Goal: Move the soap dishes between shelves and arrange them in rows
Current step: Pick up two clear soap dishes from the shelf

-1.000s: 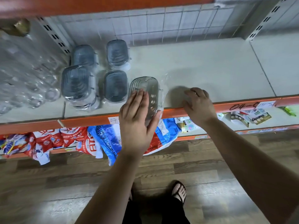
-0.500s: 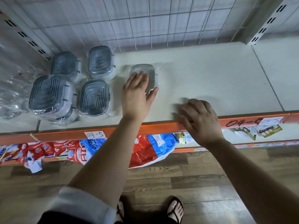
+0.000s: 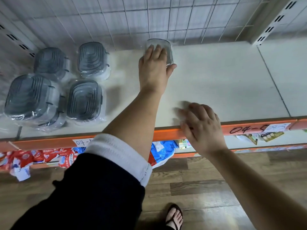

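The left grip [image 3: 153, 67] lay flat and uncurled on a clear soap dish [image 3: 167, 47], pressing it at the shelf [image 3: 224, 77] back by the wire grid [image 3: 182, 22]. The right grip [image 3: 201, 127] rested loose and empty on the front lip. This looked like the placing step (grey dishes [image 3: 84, 98] sat in rows well to its left). The next move called for aligning this dish with their back row.

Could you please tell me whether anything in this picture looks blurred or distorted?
Head view: the right hand is motion-blurred at its fingers; the left hand and the soap dish under it are sharper; the wide lens bows the shelf edge; light is dim.
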Demonstrator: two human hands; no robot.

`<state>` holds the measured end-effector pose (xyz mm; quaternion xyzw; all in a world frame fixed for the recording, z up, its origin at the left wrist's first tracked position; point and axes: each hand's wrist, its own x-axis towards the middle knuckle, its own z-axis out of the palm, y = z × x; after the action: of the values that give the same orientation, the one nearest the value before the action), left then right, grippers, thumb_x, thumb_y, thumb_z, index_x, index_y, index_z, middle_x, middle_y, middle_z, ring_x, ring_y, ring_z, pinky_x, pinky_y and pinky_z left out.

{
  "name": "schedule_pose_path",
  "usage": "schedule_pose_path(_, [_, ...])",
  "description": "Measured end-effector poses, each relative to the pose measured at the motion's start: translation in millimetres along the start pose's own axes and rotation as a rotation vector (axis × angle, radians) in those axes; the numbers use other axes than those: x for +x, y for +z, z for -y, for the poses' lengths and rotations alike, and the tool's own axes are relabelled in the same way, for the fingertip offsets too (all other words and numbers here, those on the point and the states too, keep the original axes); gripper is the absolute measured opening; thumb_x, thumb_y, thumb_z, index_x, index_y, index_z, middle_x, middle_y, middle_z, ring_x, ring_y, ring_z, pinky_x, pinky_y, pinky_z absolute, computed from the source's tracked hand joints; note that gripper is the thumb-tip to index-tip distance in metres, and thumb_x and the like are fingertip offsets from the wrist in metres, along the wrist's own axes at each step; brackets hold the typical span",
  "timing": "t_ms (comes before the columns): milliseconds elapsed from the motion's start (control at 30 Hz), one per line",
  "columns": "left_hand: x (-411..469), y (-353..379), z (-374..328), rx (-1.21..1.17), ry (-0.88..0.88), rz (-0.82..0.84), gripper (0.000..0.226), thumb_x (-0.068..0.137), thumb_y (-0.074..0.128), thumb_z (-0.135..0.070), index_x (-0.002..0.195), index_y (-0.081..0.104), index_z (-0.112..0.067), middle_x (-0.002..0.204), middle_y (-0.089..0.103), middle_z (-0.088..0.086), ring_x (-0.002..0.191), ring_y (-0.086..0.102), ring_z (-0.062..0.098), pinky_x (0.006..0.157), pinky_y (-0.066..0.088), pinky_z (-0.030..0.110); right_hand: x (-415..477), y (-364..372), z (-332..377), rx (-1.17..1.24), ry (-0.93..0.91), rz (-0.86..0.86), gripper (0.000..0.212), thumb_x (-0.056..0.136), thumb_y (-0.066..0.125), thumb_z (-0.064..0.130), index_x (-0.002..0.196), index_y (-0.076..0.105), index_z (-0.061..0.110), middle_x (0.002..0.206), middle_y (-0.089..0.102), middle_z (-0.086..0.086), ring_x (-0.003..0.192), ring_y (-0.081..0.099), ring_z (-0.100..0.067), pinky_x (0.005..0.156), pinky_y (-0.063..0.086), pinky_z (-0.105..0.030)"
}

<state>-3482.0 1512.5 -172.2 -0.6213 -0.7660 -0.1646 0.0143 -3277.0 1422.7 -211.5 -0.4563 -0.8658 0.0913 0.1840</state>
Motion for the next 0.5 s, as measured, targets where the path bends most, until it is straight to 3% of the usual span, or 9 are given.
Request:
schedule_pose_path(100, [-3.2, 3.0, 5.5, -0.04, -0.035, 0.077, 0.071, 0.098, 0.047, -0.055, 0.151, 0.037, -0.009, 0.159, 0.032, 0.007, 0.15, 0.021, 0.025, 0.116, 0.022, 0.036, 0.6, 0.1, 0.8, -0.003, 0.003, -0.007, 0.045, 0.096, 0.036, 0.042, 0.125, 0.065, 0.023, 0.125, 0.058, -0.01, 0.115, 0.05, -0.035, 0.089, 0.043, -0.043])
schedule_pose_path(200, [-9.3, 3.6, 6.2, 0.033, -0.023, 0.215, 0.077, 0.1, 0.03, -0.062, 0.159, 0.014, -0.015, 0.167, 0.009, 0.0, 0.153, 0.002, 0.019, 0.122, 0.006, 0.041, 0.9, -0.9, 1.4, -0.002, 0.006, -0.015, 0.044, 0.096, 0.038, 0.041, 0.125, 0.065, 0.023, 0.125, 0.058, -0.01, 0.114, 0.05, -0.035, 0.089, 0.043, -0.042])
schedule_pose_path(300, [-18.7, -2.0, 8.8, 0.043, -0.006, 0.187, 0.072, 0.103, 0.027, -0.056, 0.159, 0.006, -0.015, 0.167, 0.004, -0.001, 0.153, -0.003, 0.02, 0.123, -0.003, 0.042, 1.4, -1.2, 3.4, -0.004, 0.033, -0.008, 0.044, 0.094, 0.039, 0.041, 0.123, 0.066, 0.023, 0.125, 0.058, -0.01, 0.113, 0.05, -0.035, 0.089, 0.043, -0.043])
schedule_pose_path(400, [-43.8, -7.8, 12.8, -0.018, 0.026, 0.078, 0.063, 0.104, 0.033, -0.045, 0.156, 0.024, -0.01, 0.163, 0.024, 0.007, 0.152, 0.016, 0.024, 0.122, 0.005, 0.039, 1.9, -3.3, 5.8, -0.007, 0.068, 0.028, 0.046, 0.091, 0.041, 0.043, 0.123, 0.065, 0.021, 0.126, 0.057, -0.011, 0.115, 0.05, -0.036, 0.091, 0.044, -0.045])
schedule_pose_path(500, [-82.3, -20.0, 10.9, -0.038, 0.06, -0.024, 0.059, 0.099, 0.031, -0.04, 0.141, 0.051, -0.004, 0.146, 0.051, 0.015, 0.139, 0.043, 0.031, 0.117, 0.025, 0.045, 2.8, -10.3, 10.8, 0.012, 0.1, 0.126, 0.052, 0.09, 0.038, 0.043, 0.128, 0.061, 0.016, 0.129, 0.056, -0.013, 0.118, 0.049, -0.038, 0.098, 0.041, -0.048])
